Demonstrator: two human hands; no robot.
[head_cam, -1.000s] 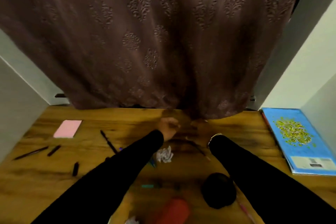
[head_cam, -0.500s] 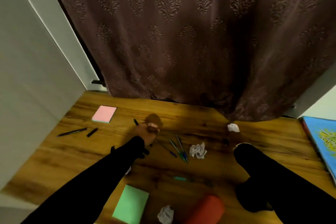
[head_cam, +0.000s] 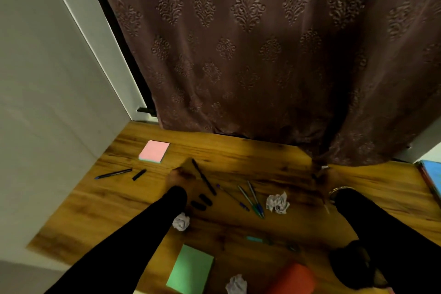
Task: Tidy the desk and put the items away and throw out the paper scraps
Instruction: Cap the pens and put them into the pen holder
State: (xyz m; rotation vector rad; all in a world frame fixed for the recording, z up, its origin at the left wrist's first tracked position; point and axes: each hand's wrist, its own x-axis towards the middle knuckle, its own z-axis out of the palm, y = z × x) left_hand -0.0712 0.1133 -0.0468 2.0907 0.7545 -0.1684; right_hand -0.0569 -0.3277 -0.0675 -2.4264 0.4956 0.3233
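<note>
Left of centre, the left hand (head_cam: 180, 175) lies against a black pen (head_cam: 204, 181), probably to gather it; its grip is too blurred to tell. Centre right, the right hand (head_cam: 327, 178) is equally unclear. A paper scrap (head_cam: 276, 203) lies on the desk (head_cam: 238, 160) between them.

Brown curtain (head_cam: 262, 55) with embossed diamond motifs fills the centre and upper right, its hem down at the back edge of the worktop (head_cam: 250, 157). Pale wall (head_cam: 47, 79) takes the left side. White frame strip (head_cam: 105, 50) runs diagonally between wall and curtain, small black fitting (head_cam: 144, 110) at its lower end. Light panel (head_cam: 427, 141) at right edge, below curtain.
</note>
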